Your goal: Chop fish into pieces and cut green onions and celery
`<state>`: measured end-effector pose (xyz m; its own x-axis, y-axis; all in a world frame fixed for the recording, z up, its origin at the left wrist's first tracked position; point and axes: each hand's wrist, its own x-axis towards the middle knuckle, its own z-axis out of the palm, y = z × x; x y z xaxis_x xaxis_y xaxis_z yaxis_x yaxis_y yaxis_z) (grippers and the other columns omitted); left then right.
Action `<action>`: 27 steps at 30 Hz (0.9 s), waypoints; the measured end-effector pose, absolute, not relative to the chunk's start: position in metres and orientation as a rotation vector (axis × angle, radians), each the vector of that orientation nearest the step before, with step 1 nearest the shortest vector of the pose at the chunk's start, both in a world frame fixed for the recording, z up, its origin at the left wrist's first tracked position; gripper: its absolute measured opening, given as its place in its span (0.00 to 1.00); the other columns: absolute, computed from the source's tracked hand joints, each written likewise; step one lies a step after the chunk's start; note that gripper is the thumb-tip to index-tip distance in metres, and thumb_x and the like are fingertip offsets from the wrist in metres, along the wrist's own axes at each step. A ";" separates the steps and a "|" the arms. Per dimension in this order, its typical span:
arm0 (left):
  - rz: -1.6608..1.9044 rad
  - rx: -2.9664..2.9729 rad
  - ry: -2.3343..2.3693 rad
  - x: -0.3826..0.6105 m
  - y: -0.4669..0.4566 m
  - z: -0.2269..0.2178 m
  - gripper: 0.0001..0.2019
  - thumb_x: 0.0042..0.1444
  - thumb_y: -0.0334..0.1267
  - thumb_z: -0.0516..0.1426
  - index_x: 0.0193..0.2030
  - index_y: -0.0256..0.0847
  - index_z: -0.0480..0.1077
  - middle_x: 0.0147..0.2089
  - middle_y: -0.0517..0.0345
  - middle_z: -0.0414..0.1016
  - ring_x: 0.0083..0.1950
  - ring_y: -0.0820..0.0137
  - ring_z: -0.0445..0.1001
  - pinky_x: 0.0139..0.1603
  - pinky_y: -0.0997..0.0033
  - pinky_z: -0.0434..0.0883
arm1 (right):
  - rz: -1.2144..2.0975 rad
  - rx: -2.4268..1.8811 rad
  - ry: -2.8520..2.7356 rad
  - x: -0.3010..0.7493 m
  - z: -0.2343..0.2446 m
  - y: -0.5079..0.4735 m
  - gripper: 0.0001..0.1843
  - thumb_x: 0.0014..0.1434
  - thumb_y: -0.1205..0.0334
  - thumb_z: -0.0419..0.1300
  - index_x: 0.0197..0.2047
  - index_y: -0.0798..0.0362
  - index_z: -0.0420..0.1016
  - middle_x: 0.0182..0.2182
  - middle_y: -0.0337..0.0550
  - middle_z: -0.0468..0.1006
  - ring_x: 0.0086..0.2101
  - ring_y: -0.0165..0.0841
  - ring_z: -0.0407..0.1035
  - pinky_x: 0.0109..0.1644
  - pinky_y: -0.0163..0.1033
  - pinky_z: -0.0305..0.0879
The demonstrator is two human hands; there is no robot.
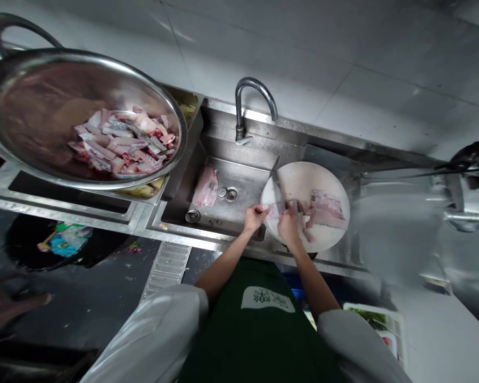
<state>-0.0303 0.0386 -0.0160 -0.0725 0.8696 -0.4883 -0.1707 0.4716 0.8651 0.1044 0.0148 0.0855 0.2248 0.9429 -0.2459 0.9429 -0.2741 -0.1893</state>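
Observation:
A round white cutting board rests at the right side of the sink. At its left edge my left hand pinches a pale fish piece between closed fingers. My right hand, just beside it, is wrapped around a knife; its grey blade is blurred and partly merges with the board. A larger slab of fish lies on the board to the right, with smaller cut strips near it. In the sink basin lies a fish fillet.
A big steel bowl of cut fish pieces stands on the left. A curved faucet rises behind the sink. A black bin sits on the floor at left, and a white basket with greens at lower right.

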 end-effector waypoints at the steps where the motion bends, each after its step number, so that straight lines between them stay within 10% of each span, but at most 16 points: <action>1: 0.950 0.690 1.384 -0.028 0.040 -0.017 0.17 0.43 0.45 0.72 0.26 0.39 0.69 0.20 0.67 0.69 0.19 0.78 0.64 0.20 0.78 0.63 | 0.572 -2.487 -1.916 0.103 0.080 0.016 0.14 0.71 0.68 0.50 0.53 0.64 0.74 0.42 0.61 0.81 0.44 0.43 0.77 0.49 0.41 0.68; 14: 1.187 0.806 1.599 -0.041 0.028 -0.007 0.09 0.57 0.42 0.64 0.32 0.40 0.73 0.30 0.60 0.74 0.31 0.73 0.71 0.35 0.76 0.71 | 0.491 -2.421 -1.809 0.107 0.105 0.007 0.27 0.74 0.61 0.44 0.69 0.69 0.62 0.45 0.66 0.82 0.44 0.49 0.79 0.46 0.45 0.70; 27: 1.071 1.168 1.499 -0.026 0.022 -0.003 0.08 0.54 0.34 0.64 0.42 0.41 0.80 0.37 0.56 0.77 0.35 0.69 0.72 0.43 0.71 0.71 | 0.881 -2.558 -1.894 0.117 0.074 0.024 0.18 0.74 0.59 0.51 0.57 0.61 0.74 0.48 0.60 0.83 0.51 0.44 0.77 0.51 0.39 0.67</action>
